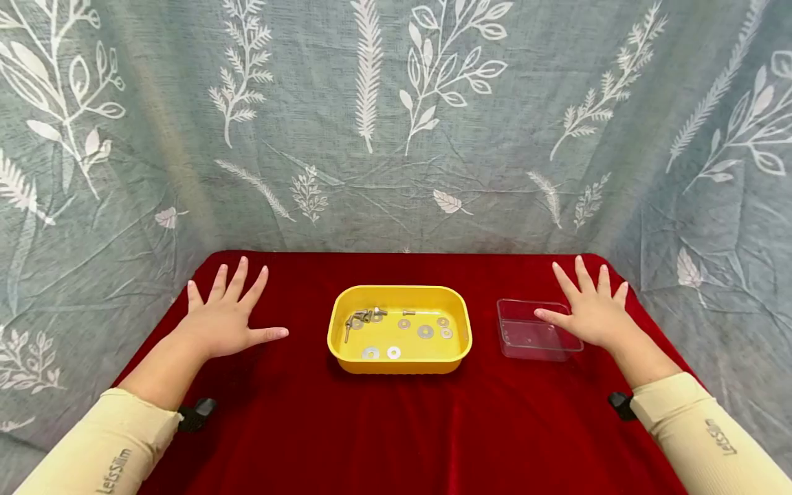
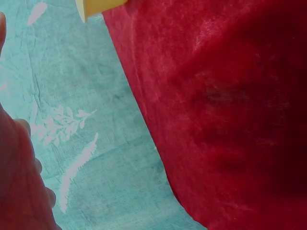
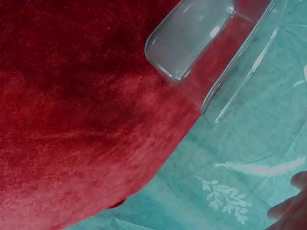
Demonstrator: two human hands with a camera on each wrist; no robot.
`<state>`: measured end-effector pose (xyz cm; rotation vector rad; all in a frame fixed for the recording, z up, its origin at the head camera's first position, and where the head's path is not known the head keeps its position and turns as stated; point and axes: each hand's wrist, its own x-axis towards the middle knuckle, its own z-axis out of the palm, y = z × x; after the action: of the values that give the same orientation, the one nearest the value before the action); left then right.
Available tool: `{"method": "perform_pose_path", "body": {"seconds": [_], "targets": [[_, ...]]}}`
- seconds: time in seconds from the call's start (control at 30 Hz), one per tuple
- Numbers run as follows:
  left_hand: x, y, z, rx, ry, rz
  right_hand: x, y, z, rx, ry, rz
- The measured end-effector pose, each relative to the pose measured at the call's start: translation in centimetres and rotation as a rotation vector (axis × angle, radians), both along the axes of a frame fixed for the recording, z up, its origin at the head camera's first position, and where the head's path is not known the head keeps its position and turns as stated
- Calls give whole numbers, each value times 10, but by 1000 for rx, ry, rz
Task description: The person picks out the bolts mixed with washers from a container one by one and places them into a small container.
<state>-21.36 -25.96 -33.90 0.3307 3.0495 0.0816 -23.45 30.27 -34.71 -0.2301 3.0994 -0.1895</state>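
Observation:
A yellow tray (image 1: 396,366) stands at the middle of the red-covered table. Several flat washers (image 1: 425,332) lie spread over its floor, with a small cluster of metal screws (image 1: 361,316) toward its left side. To the right is a clear plastic box (image 1: 535,352); no contents can be made out in it. My left hand (image 1: 225,326) is held with fingers spread, left of the tray and apart from it. With fingers also spread, my right hand (image 1: 594,316) is over the right part of the clear box in the head view; whether it touches the box cannot be told.
Red velvety cloth (image 1: 396,440) covers the table. A grey-green curtain with white leaf prints (image 1: 396,199) hangs behind and on both sides. Each forearm wears a cream sleeve (image 1: 105,447), with a black strap piece (image 1: 196,414) near the left wrist.

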Motion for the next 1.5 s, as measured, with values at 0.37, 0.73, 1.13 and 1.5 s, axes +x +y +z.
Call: {"method": "perform_pose_path", "body": {"seconds": [0.37, 0.73, 1.13, 1.5], "targets": [[-4, 9, -2, 6, -14, -18, 3, 2, -2, 4, 8, -3], [-9, 25, -2, 15, -32, -43, 3, 2, -1, -2, 8, 3], [-14, 48, -12, 36, -58, -72, 0, 0, -2, 1, -4, 13], [-17, 77, -27, 37, -71, -118, -2, -5, -7, 0, 14, 25]]}}
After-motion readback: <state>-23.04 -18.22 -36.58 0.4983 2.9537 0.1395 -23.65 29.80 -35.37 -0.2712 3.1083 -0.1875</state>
